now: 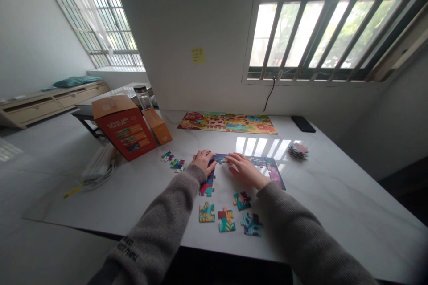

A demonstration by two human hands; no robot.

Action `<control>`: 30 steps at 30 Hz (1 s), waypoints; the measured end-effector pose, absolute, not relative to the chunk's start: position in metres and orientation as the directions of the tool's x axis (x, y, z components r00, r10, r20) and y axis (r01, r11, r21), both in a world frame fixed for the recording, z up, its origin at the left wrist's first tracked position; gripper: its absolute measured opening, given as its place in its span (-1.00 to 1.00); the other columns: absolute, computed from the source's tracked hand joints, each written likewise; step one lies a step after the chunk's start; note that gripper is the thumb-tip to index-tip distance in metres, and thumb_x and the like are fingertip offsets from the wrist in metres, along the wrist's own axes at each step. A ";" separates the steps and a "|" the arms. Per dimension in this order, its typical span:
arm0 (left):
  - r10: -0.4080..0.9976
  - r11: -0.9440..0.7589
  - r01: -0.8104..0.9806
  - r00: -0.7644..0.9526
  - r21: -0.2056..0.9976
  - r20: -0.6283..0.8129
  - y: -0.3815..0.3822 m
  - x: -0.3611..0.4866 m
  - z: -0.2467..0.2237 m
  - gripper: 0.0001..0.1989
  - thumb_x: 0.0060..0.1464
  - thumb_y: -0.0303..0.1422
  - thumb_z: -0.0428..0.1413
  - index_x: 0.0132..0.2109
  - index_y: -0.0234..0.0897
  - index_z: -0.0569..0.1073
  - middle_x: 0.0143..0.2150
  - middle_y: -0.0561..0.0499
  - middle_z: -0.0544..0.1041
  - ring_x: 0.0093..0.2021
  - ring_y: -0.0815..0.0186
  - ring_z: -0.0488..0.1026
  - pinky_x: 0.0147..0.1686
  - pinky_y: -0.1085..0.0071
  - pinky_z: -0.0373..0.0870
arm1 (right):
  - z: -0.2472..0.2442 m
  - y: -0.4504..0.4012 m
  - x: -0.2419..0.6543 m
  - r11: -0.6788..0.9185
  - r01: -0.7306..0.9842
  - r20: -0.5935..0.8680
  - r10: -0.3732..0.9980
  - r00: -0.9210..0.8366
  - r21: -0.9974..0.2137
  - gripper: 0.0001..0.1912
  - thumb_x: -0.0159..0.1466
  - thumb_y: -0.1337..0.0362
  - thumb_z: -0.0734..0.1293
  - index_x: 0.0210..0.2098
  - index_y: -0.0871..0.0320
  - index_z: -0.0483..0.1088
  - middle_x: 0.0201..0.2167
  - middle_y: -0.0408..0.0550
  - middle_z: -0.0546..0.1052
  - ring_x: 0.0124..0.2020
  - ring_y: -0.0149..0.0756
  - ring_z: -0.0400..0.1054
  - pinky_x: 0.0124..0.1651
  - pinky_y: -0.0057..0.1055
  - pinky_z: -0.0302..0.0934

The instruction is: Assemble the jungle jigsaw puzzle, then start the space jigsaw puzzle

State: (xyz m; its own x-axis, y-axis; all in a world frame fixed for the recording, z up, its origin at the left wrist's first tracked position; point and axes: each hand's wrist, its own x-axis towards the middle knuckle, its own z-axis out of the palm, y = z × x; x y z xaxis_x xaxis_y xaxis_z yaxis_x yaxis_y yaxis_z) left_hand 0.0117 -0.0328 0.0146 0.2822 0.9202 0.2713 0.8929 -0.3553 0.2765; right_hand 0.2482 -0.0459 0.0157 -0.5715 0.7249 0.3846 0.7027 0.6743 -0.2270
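Your left hand (203, 161): curled over the part-built jigsaw puzzle (272, 173), grip unclear.
Your right hand (245, 170): open, flat on it.
Loose pieces (230, 220): on the surface (334, 200), nearer you.
Beyond: orange puzzle box (125, 129), assembled puzzle (227, 123).

The person wore a grey-brown knitted sweater (301, 231) with long sleeves, and the left sleeve (157, 227) had dark printed letters (125, 254).

Barred windows (321, 22), white walls (180, 31)
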 end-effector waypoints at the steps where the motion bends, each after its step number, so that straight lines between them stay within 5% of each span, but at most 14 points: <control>1: 0.923 -0.340 0.891 0.255 0.300 0.290 -0.031 0.010 0.016 -0.69 0.23 -0.23 0.07 0.07 -0.14 0.48 0.11 -0.09 0.44 0.12 0.07 0.32 0.11 0.15 0.26 | 0.016 -0.045 0.259 0.660 0.712 0.406 0.735 -0.543 -0.242 -0.55 0.36 0.30 0.26 0.24 0.08 0.31 0.21 0.12 0.40 0.23 -0.05 0.22 0.23 -0.02 0.20; 13: 0.946 -0.298 0.841 0.197 0.452 0.257 -0.017 -0.007 0.010 -0.76 0.12 -0.39 0.13 -0.05 -0.27 0.54 -0.14 -0.09 0.52 -0.17 0.22 0.48 -0.05 0.30 0.42 | -0.007 -0.054 0.402 0.343 0.901 0.413 0.885 -0.215 -0.267 -0.66 0.29 0.31 0.24 0.01 0.16 0.51 -0.13 0.11 0.52 -0.12 -0.09 0.41 0.02 -0.19 0.31; 21: 0.951 -0.294 0.798 0.193 0.525 0.241 -0.016 -0.004 0.010 -0.77 0.12 -0.37 0.12 -0.07 -0.28 0.53 -0.13 -0.06 0.54 -0.36 0.33 0.46 -0.15 0.36 0.46 | -0.006 -0.057 0.394 0.331 0.862 0.387 0.905 -0.175 -0.384 -0.74 0.28 0.29 0.27 -0.12 0.16 0.54 -0.17 0.07 0.50 -0.18 -0.18 0.44 -0.06 -0.29 0.35; 30: 0.964 -0.258 0.732 0.154 0.630 0.215 -0.014 -0.009 0.018 -0.74 0.09 -0.35 0.10 -0.07 -0.24 0.53 -0.10 -0.03 0.60 -0.33 0.33 0.51 -0.21 0.41 0.49 | -0.004 -0.060 0.390 0.323 0.867 0.383 0.908 -0.170 -0.380 -0.72 0.30 0.24 0.25 -0.10 0.18 0.52 -0.18 0.10 0.47 -0.18 -0.16 0.43 -0.03 -0.25 0.34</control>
